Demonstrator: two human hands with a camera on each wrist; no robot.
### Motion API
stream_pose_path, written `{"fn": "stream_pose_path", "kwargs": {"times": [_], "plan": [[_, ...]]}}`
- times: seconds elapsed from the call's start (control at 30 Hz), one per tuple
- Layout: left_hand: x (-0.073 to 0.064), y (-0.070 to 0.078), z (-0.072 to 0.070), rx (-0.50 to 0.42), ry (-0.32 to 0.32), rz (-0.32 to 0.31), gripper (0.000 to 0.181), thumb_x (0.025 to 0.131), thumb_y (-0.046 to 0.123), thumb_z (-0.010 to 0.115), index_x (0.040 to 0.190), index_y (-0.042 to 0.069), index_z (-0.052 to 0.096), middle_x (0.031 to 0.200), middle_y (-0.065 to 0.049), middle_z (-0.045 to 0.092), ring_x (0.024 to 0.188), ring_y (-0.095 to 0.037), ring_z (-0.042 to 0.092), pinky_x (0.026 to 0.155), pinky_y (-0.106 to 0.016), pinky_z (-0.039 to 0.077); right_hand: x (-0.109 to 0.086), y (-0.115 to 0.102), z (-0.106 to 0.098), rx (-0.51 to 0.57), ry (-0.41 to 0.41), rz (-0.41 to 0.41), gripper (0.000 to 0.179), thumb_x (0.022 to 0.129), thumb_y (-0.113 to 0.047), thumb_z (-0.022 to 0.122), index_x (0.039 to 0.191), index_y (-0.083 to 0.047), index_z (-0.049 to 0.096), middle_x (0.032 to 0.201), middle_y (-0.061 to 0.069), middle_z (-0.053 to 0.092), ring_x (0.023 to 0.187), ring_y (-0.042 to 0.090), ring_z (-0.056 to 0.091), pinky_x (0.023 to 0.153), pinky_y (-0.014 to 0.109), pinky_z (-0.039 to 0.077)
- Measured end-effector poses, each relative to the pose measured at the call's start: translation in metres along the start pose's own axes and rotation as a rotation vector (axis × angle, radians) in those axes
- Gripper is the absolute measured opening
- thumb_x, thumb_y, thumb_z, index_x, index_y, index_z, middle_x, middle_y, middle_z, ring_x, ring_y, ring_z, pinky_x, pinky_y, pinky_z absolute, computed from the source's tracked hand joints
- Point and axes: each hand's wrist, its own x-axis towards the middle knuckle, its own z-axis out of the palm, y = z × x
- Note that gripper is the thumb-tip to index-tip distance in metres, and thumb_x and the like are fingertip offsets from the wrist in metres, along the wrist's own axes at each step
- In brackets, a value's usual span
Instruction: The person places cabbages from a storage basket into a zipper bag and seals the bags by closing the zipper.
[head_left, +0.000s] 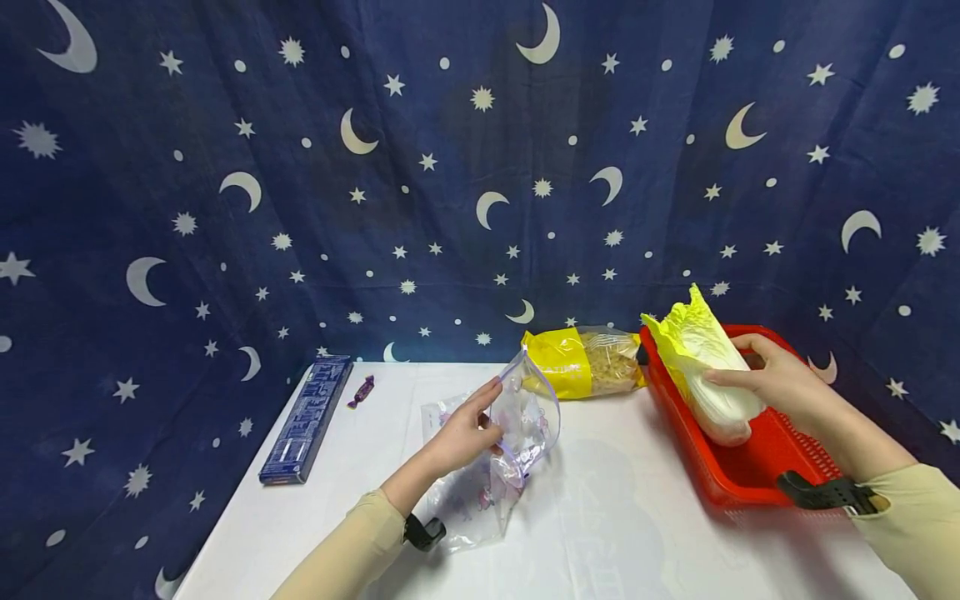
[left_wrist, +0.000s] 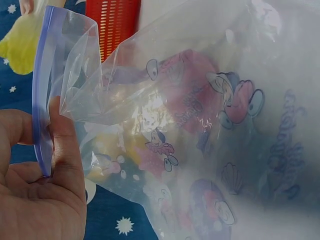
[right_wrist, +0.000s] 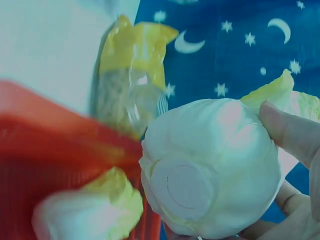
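A clear zip bag (head_left: pixel 474 510) with purple zipper edging and pink cartoon prints stands partly upright on the white table. Its mouth gapes in a loop, and my left hand (head_left: pixel 459 435) pinches one side of that edge between thumb and fingers. On the right, a Chinese cabbage (head_left: pixel 711 367) tilts in the air over the red basket (head_left: pixel 701 467). My right hand (head_left: pixel 787 390) grips it from the right side, leafy yellow end up and white base down. In the right wrist view a second, smaller-looking cabbage (right_wrist: pixel 90 210) lies in the basket.
A yellow and clear food packet (head_left: pixel 583 363) lies at the back of the table beside the basket. Toward the left are a long dark blue box (head_left: pixel 307 421) and a small purple wrapped candy (head_left: pixel 362 392). A starry blue curtain (head_left: pixel 420 208) hangs behind the table.
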Motion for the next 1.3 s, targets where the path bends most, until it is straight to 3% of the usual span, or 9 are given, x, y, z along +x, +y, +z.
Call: {"fn": "stream_pose_path", "kwargs": {"times": [0.03,0.1,0.17,0.43,0.67,0.87,1.07,1.3], "plan": [[0.000,0.000,0.000,-0.003,0.000,0.002,0.075,0.091,-0.008,0.057,0.159,-0.004,0.025,0.170,-0.004,0.016,0.073,-0.018,0.058,0.068,-0.033,0.063,0.000,-0.003,0.004,0.022,-0.009,0.000,0.077,0.091,-0.043,0.076,0.141,0.004,0.041,0.124,0.027,0.055,0.100,0.034,0.056,0.100,0.044,0.050],[0.000,0.002,0.000,-0.011,-0.001,0.004,0.076,0.091,-0.008,0.057,0.159,-0.004,0.025,0.170,-0.005,0.015,0.073,-0.018,0.058,0.068,-0.034,0.063,0.001,-0.009,0.013,0.074,-0.040,-0.009,0.074,0.092,-0.038,0.076,0.141,0.003,0.040,0.125,0.022,0.054,0.095,0.026,0.058,0.070,0.031,0.057],[0.000,0.003,-0.001,-0.018,0.000,0.007,0.076,0.091,-0.008,0.058,0.159,-0.003,0.025,0.170,-0.006,0.015,0.074,-0.018,0.057,0.067,-0.034,0.063,0.002,-0.015,0.021,0.118,-0.056,-0.025,0.070,0.091,-0.033,0.077,0.140,0.003,0.041,0.124,0.022,0.054,0.092,0.023,0.057,0.069,0.030,0.057],[0.000,0.003,-0.001,-0.025,0.004,0.014,0.077,0.090,-0.009,0.058,0.159,-0.006,0.024,0.170,-0.014,0.013,0.073,-0.027,0.058,0.068,-0.048,0.062,0.002,-0.036,0.051,0.262,-0.133,-0.086,0.061,0.090,-0.020,0.077,0.138,-0.001,0.044,0.117,0.019,0.059,0.090,0.025,0.063,0.070,0.034,0.060],[0.003,0.002,0.000,-0.001,0.004,-0.018,0.077,0.089,-0.007,0.059,0.159,-0.005,0.025,0.170,-0.013,0.016,0.070,-0.021,0.062,0.069,-0.040,0.062,0.003,-0.050,0.072,0.440,-0.237,-0.113,0.055,0.089,-0.016,0.077,0.133,-0.003,0.046,0.114,0.017,0.060,0.096,0.029,0.063,0.077,0.038,0.060],[0.005,0.000,0.001,-0.002,-0.001,-0.042,0.077,0.090,-0.006,0.059,0.158,-0.006,0.025,0.169,-0.012,0.017,0.069,-0.020,0.063,0.068,-0.031,0.062,0.008,-0.058,0.084,0.497,-0.311,-0.153,0.055,0.092,-0.016,0.074,0.135,-0.001,0.044,0.120,0.016,0.058,0.103,0.029,0.061,0.082,0.038,0.059],[0.005,0.000,0.000,-0.024,0.003,-0.060,0.078,0.089,-0.003,0.060,0.159,-0.005,0.026,0.169,-0.011,0.018,0.069,-0.022,0.066,0.071,-0.030,0.061,0.014,-0.064,0.097,0.523,-0.373,-0.181,0.056,0.092,-0.014,0.073,0.137,0.001,0.044,0.122,0.016,0.058,0.105,0.027,0.062,0.084,0.040,0.058],[0.007,0.001,0.001,-0.029,0.022,-0.073,0.079,0.089,-0.001,0.062,0.160,0.002,0.028,0.168,-0.010,0.024,0.070,-0.022,0.067,0.073,-0.031,0.061,0.024,-0.062,0.118,0.489,-0.431,-0.224,0.047,0.089,-0.013,0.076,0.128,-0.001,0.053,0.117,0.016,0.060,0.103,0.030,0.061,0.081,0.038,0.058]]}}
